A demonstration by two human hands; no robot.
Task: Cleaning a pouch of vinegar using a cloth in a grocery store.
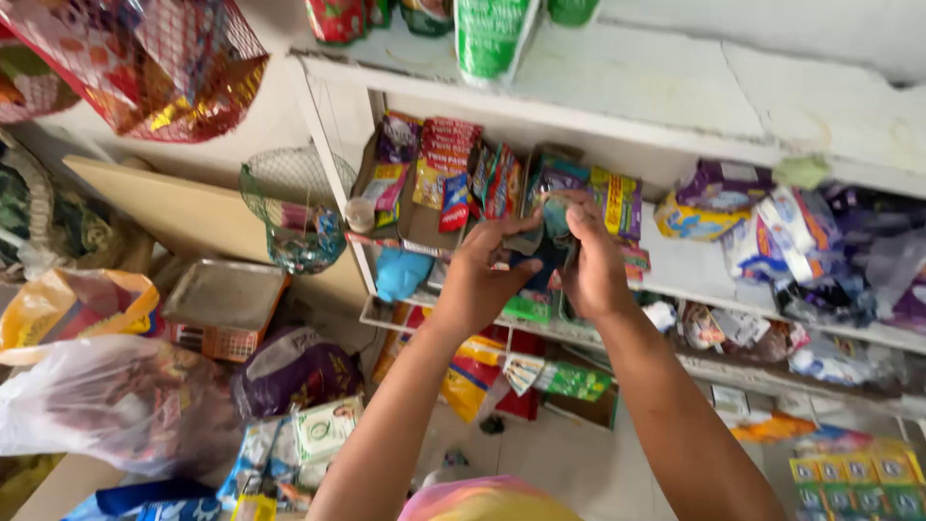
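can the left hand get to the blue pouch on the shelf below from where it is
Probably yes: the left hand is at the packets just above, and the blue pouch sits at the shelf front with nothing covering it.

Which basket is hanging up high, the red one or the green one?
The red wire basket hangs highest, at the top left corner. The green wire basket sits lower, beside the white shelf.

Hidden between the hands

The small dark blue-green packet (552, 232) is mostly covered by both hands' fingers (502, 236); its shape stays unclear.
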